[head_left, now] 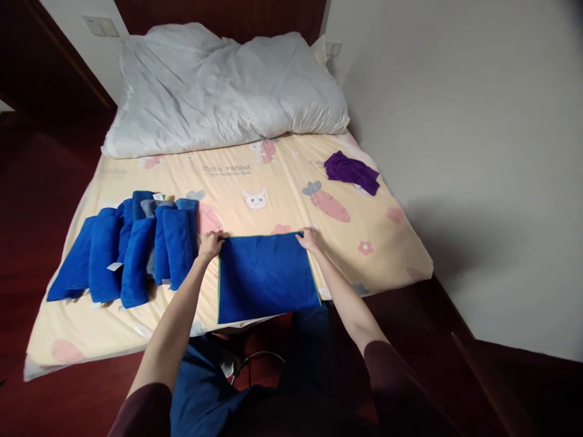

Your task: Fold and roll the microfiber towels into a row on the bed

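A blue towel (268,276) with thin green edging lies spread out at the front edge of the bed, its near side reaching the mattress edge. My left hand (211,244) pinches its far left corner. At the far right corner, my right hand (310,238) grips the cloth between thumb and fingers. A small white tag shows by the towel's lower right side. To the left of my left arm lie several folded blue towels (104,252) in a loose pile, some with white tags and a few greyish ones among them.
A crumpled purple cloth (351,172) lies on the right side of the bed. Across the back is a bunched white duvet (228,91). The yellow sheet (273,170) has rabbit and carrot prints. A white wall (478,152) stands on the right; dark red floor surrounds the left side.
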Demonstrator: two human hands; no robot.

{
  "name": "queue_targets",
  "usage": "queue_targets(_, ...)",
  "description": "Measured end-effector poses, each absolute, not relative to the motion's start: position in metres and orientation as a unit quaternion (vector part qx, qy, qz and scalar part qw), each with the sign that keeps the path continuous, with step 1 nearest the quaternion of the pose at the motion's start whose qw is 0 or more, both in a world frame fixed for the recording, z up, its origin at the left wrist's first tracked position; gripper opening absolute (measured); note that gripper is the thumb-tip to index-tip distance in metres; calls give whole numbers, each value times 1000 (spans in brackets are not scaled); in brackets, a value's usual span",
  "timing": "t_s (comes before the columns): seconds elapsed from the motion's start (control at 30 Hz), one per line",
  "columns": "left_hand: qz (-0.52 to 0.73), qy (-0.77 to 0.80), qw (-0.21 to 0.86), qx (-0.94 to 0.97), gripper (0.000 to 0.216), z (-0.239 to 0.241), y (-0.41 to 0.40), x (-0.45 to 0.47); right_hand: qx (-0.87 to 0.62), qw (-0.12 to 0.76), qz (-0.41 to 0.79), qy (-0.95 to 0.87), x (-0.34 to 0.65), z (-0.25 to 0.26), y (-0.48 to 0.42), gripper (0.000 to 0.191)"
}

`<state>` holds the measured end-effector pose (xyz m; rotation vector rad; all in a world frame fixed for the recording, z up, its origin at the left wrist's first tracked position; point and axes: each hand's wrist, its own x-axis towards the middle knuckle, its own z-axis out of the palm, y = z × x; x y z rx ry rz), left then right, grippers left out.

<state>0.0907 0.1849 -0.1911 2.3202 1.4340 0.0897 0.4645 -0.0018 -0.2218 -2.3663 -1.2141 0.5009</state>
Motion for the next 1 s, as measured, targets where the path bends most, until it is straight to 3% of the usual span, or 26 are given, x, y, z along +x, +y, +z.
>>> queue_targets(0.3,77,501,320,801,18,-188,196,76,-825,297,263,-402,485,-218,3,8)
queue_targets(0.63,109,568,246,778,22,-185,224,95,-832,351,201,-380,500,-232,39,9)
queue_targets(0.87,135,576,210,778,29,-203,210,107,-815,305,120,-477,487,-238,44,20)
queue_targets(1.0,168,578,209,771,30,-211,209,104,-800,294,156,-498,492,-234,39,16)
